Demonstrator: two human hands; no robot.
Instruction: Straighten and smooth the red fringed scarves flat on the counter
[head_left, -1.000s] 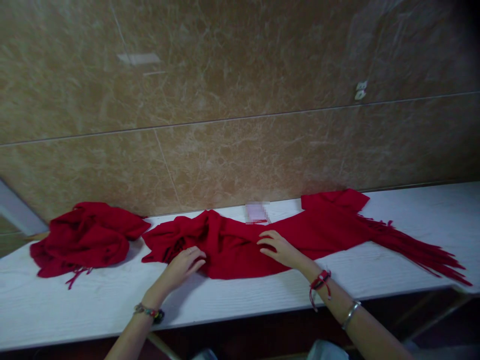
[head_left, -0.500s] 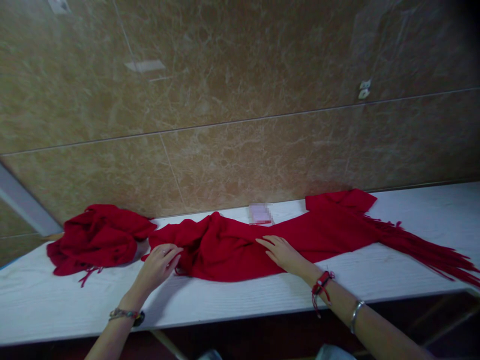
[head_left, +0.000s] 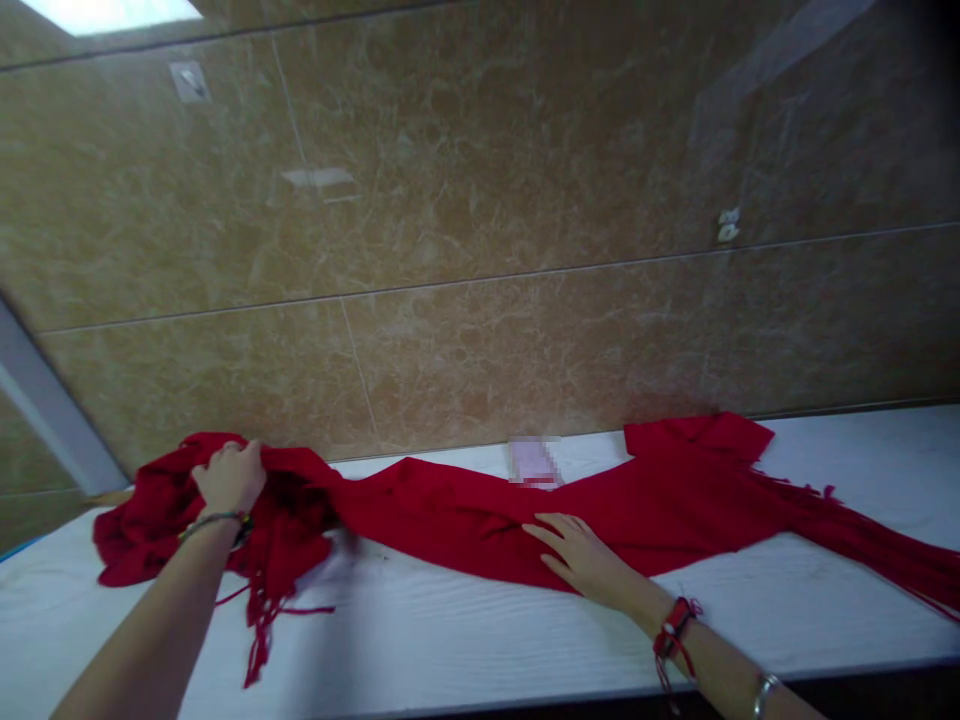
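Note:
A long red scarf [head_left: 457,520] with fringed ends stretches along the white table. My left hand [head_left: 231,478] is closed around its left end, raised over a crumpled red fringed cloth [head_left: 142,530]; fabric and tassels hang down below the fingers, some of which are hidden. Farther right, my right hand [head_left: 589,565] lies flat on the scarf's middle, fingers spread. The scarf's right part is folded, with one flap near the wall and a long fringe [head_left: 877,555] trailing to the right edge.
The white table [head_left: 450,650] runs along a brown marbled tile wall [head_left: 480,370]. A small pale pink packet or card, blurred [head_left: 532,462], lies between scarf and wall. A grey-white post [head_left: 60,400] stands at the left.
My left hand has moved left and grasped the scarf's end, drawing it over the crumpled cloth and straightening the bunched part. My right hand stays on the scarf. The view has tilted up.

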